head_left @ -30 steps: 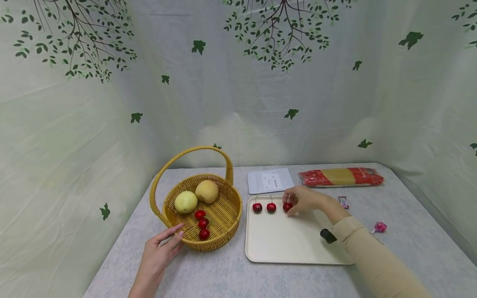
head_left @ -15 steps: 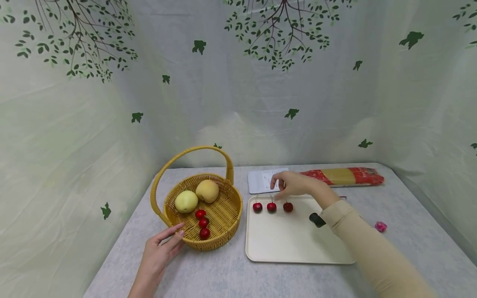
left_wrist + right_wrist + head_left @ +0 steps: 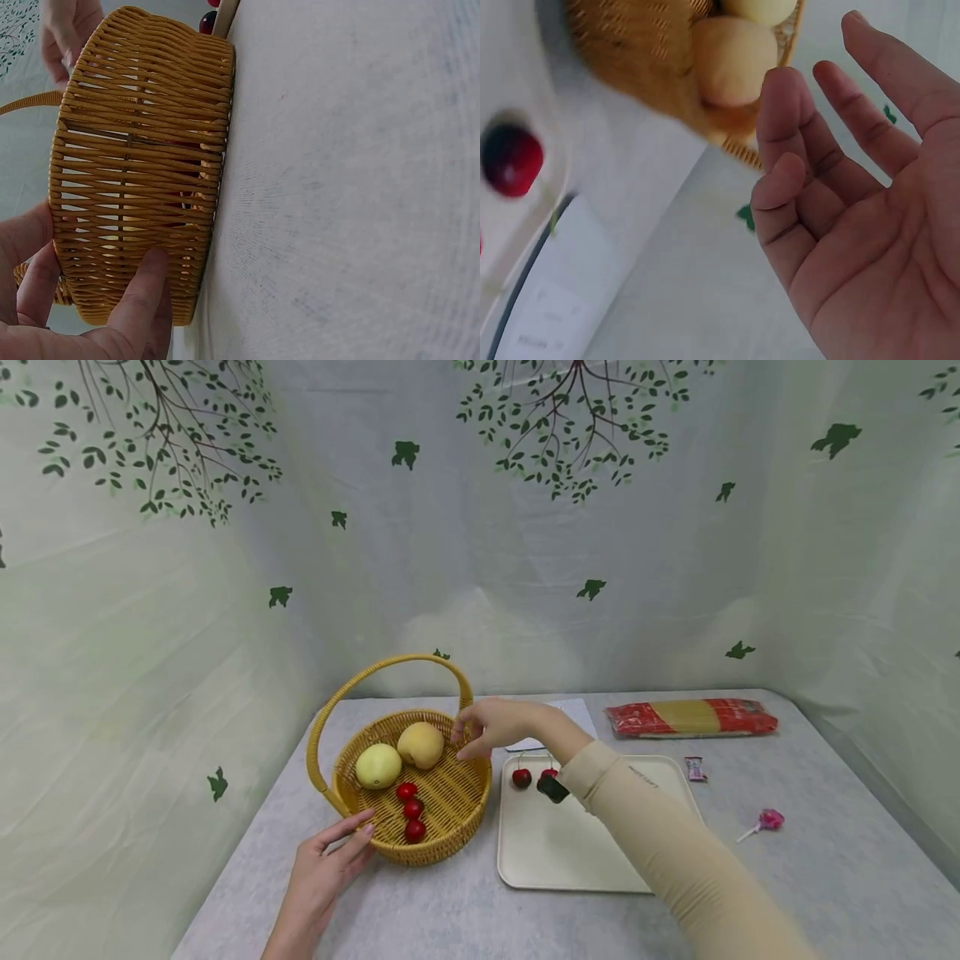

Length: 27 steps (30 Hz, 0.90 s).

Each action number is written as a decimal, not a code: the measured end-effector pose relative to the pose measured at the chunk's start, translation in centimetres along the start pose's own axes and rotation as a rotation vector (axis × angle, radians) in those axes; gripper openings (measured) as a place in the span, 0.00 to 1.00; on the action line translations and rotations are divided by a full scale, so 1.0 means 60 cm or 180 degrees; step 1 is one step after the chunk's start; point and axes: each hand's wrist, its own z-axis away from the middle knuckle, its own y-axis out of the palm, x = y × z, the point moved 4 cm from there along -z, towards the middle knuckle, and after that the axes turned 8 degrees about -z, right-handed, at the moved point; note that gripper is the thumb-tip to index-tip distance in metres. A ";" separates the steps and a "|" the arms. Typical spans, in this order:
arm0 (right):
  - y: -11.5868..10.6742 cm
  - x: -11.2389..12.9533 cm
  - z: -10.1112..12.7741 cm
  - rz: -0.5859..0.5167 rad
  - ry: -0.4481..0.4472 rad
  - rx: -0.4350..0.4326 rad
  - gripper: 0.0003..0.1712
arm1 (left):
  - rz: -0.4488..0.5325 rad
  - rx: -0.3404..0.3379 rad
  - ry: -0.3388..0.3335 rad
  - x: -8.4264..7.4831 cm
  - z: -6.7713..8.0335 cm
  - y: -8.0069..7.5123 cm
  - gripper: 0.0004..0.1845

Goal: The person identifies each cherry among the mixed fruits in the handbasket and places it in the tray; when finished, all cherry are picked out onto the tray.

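The basket (image 3: 411,793) at the worktop's near left is steadied by the left hand (image 3: 324,878), fingers resting against its weave; the right hand (image 3: 491,727) hovers above its far rim, grip wide and empty.

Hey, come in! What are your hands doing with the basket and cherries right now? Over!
Left hand touching the basket wall. Right hand open and empty above the basket's far rim. Three cherries in basket, two showing on the tray. Nothing blocking.
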 end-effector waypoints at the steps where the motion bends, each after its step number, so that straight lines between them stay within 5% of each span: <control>1: 0.005 0.005 -0.011 -0.0043 -0.0008 0.0051 0.21 | -0.0003 0.0005 0.0007 0.000 -0.001 0.000 0.27; 13: 0.057 0.045 -0.103 -0.0238 0.0562 0.0300 0.26 | -0.0049 -0.0031 -0.0037 -0.006 0.002 -0.003 0.28; 27: 0.100 0.043 -0.139 -0.0646 0.0976 0.0454 0.34 | -0.0012 0.0007 -0.0007 -0.002 -0.001 -0.002 0.25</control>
